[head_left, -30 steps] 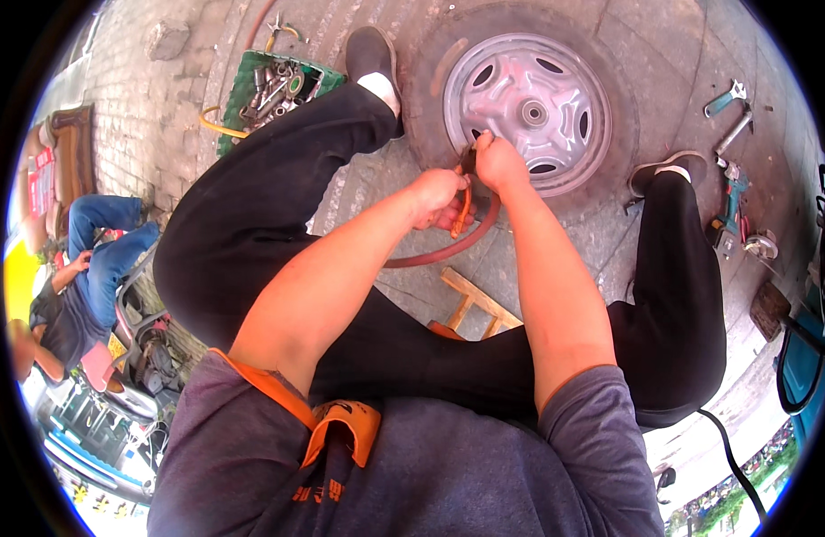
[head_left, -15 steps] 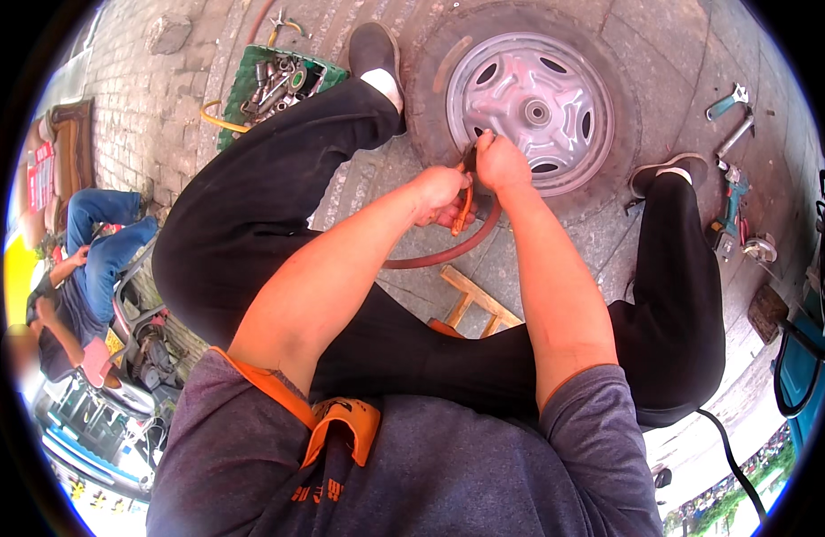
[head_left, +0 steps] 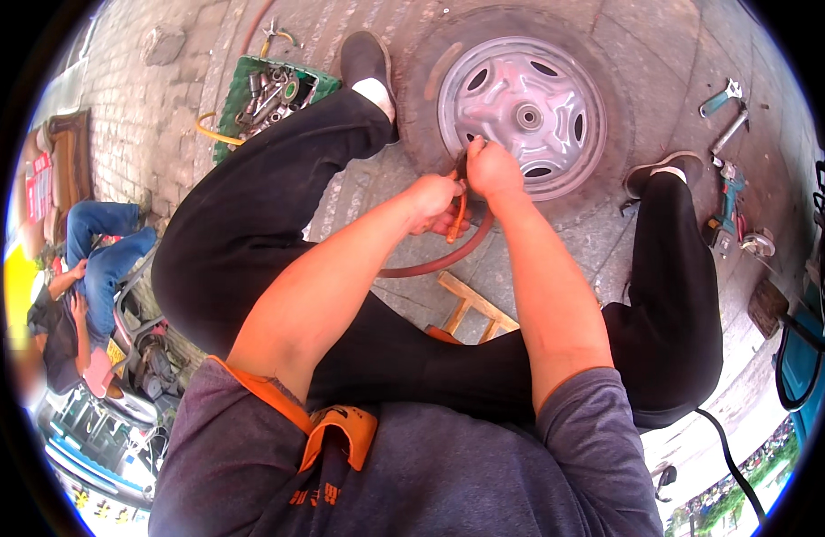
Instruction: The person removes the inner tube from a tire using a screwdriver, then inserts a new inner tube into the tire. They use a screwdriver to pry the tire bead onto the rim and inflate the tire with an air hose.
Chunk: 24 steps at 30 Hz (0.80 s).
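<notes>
My left hand (head_left: 437,204) is closed around an orange-handled tool (head_left: 456,225) that looks like pliers; its dark head lies between my hands, partly hidden by fingers. Beside it, my right hand (head_left: 494,168) is closed at the upper end of a reddish rubber hose (head_left: 433,265), whose tip my fingers cover. From there the hose bends down and left, passing behind my left forearm. Both hands are over the near edge of a tyre (head_left: 423,79) lying flat, fitted with a silver steel wheel rim (head_left: 531,85).
A green crate (head_left: 316,88) of sockets and metal tools stands at upper left, with pliers (head_left: 271,38) behind it. A wooden frame (head_left: 475,302) lies between my legs. On the right are an adjustable wrench (head_left: 722,97), a cordless power tool (head_left: 726,210) and a grinder (head_left: 758,242). Someone sits (head_left: 108,255) far left.
The view has shifted slightly. My hands stay together at the tyre's edge with the same grips, and the seated person's arm has lowered.
</notes>
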Each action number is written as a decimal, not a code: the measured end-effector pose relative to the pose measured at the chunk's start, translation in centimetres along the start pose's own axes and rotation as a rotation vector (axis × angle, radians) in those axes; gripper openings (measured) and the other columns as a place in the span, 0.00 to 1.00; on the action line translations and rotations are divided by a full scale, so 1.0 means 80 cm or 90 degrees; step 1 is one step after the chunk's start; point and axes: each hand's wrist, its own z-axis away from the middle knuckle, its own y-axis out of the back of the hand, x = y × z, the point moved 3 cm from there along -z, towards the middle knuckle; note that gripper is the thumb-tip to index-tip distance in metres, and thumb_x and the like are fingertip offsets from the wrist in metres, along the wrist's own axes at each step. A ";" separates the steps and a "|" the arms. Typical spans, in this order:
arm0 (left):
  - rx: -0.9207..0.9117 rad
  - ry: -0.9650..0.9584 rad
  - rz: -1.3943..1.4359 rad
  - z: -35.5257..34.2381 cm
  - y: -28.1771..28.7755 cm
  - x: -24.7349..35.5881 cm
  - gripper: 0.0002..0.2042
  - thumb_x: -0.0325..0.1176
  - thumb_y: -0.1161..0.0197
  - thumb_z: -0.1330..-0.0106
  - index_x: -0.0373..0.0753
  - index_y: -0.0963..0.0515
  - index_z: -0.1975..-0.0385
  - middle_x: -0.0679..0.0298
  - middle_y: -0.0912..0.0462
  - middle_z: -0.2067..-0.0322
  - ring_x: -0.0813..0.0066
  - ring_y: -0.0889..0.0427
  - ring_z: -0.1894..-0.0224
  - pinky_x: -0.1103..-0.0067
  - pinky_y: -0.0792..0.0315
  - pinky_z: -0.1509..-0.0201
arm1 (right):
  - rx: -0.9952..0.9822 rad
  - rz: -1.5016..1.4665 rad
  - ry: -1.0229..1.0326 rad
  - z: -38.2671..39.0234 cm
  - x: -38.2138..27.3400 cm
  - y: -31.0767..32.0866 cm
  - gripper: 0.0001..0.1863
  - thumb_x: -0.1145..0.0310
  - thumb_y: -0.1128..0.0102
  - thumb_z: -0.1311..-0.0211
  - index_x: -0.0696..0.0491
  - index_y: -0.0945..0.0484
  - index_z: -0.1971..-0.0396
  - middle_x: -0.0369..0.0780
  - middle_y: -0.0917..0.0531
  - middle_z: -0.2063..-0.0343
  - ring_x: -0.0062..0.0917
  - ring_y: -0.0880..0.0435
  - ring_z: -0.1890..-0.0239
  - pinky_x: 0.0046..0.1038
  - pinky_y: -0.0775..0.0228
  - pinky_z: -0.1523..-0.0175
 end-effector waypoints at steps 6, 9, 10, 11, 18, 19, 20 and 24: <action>0.009 -0.001 -0.024 0.003 -0.001 0.003 0.18 0.42 0.51 0.18 0.30 0.28 0.46 0.49 0.18 0.55 0.57 0.13 0.57 0.60 0.14 0.53 | -0.010 0.000 -0.004 0.006 -0.003 0.005 0.34 0.45 0.64 0.21 0.59 0.16 0.47 0.57 0.14 0.48 0.50 0.15 0.42 0.48 0.26 0.35; 0.017 0.003 -0.022 0.004 0.000 0.002 0.18 0.42 0.51 0.18 0.30 0.27 0.46 0.50 0.17 0.56 0.58 0.13 0.58 0.61 0.14 0.53 | -0.043 0.015 -0.019 0.007 -0.008 0.007 0.34 0.45 0.65 0.20 0.59 0.17 0.44 0.55 0.14 0.46 0.48 0.16 0.40 0.47 0.26 0.34; 0.016 0.002 -0.021 0.004 -0.001 0.002 0.18 0.42 0.51 0.18 0.30 0.27 0.47 0.50 0.17 0.56 0.58 0.13 0.58 0.60 0.14 0.53 | -0.045 0.016 -0.020 0.006 -0.008 0.008 0.34 0.45 0.65 0.20 0.59 0.18 0.44 0.54 0.14 0.45 0.48 0.16 0.40 0.47 0.26 0.34; 0.017 0.001 -0.020 0.004 -0.002 0.002 0.18 0.43 0.51 0.18 0.30 0.27 0.47 0.50 0.17 0.56 0.58 0.13 0.58 0.60 0.14 0.54 | -0.047 0.016 -0.021 0.005 -0.007 0.009 0.34 0.46 0.65 0.20 0.58 0.18 0.44 0.54 0.14 0.45 0.48 0.16 0.40 0.47 0.26 0.34; 0.009 0.001 -0.035 -0.002 0.001 0.000 0.19 0.43 0.51 0.18 0.30 0.26 0.46 0.50 0.16 0.56 0.57 0.13 0.59 0.60 0.14 0.54 | -0.037 -0.012 -0.025 0.009 -0.007 0.010 0.35 0.45 0.65 0.20 0.60 0.17 0.45 0.56 0.15 0.46 0.52 0.17 0.40 0.49 0.27 0.34; 0.011 0.001 -0.035 -0.002 0.001 -0.001 0.19 0.43 0.51 0.18 0.30 0.26 0.46 0.50 0.16 0.56 0.57 0.13 0.59 0.61 0.14 0.54 | -0.042 -0.007 -0.027 0.010 -0.008 0.010 0.35 0.45 0.65 0.20 0.59 0.17 0.44 0.55 0.15 0.46 0.50 0.17 0.40 0.48 0.27 0.34; 0.011 0.000 -0.036 -0.001 0.001 0.000 0.19 0.43 0.51 0.18 0.30 0.26 0.46 0.50 0.16 0.56 0.57 0.13 0.58 0.61 0.14 0.54 | -0.047 -0.001 -0.029 0.010 -0.010 0.012 0.34 0.45 0.66 0.20 0.59 0.18 0.44 0.54 0.14 0.45 0.48 0.16 0.39 0.47 0.27 0.34; 0.019 0.003 -0.021 0.003 -0.003 0.001 0.19 0.43 0.52 0.18 0.30 0.26 0.46 0.50 0.17 0.56 0.58 0.13 0.58 0.61 0.14 0.54 | -0.061 0.009 -0.038 0.010 -0.009 0.012 0.34 0.46 0.66 0.20 0.58 0.17 0.43 0.53 0.14 0.44 0.46 0.16 0.39 0.46 0.26 0.34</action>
